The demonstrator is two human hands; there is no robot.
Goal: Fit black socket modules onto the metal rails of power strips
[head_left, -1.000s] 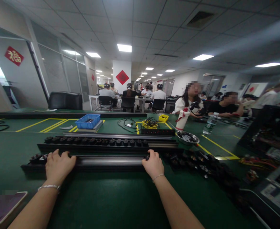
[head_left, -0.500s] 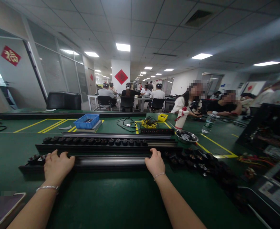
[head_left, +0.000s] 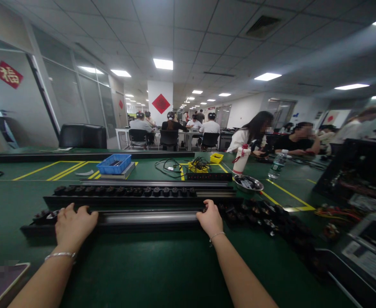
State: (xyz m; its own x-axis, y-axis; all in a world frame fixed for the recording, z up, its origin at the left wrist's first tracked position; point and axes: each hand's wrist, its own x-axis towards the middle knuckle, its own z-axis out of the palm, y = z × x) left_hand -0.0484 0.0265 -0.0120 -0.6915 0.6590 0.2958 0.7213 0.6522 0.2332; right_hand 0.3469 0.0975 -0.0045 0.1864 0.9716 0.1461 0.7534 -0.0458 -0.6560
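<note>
A long black rail [head_left: 147, 219] with a grey metal channel lies across the green table in front of me. My left hand [head_left: 75, 226] curls over its left part, fingers bent toward the far edge. Just left of that hand, several black socket modules [head_left: 43, 217] sit in the rail. At the rail's right end is my right hand [head_left: 211, 219], its fingers bent together. A small dark bit shows at those fingertips, too unclear to name. Behind lies a second rail [head_left: 216, 193] carrying a row of black sockets [head_left: 147, 191].
Loose black modules [head_left: 258, 214] pile up to the right. Farther back are a metal bowl [head_left: 248, 183], water bottle [head_left: 277, 164], white tumbler [head_left: 241, 160], blue bin [head_left: 113, 164] and cables [head_left: 200, 164]. A phone [head_left: 4, 282] lies front left. People sit at tables beyond.
The view has turned slightly to the right, so the table and things appear farther left. My right hand has shifted a little rightward along the rail; my left hand stays on its left part.
</note>
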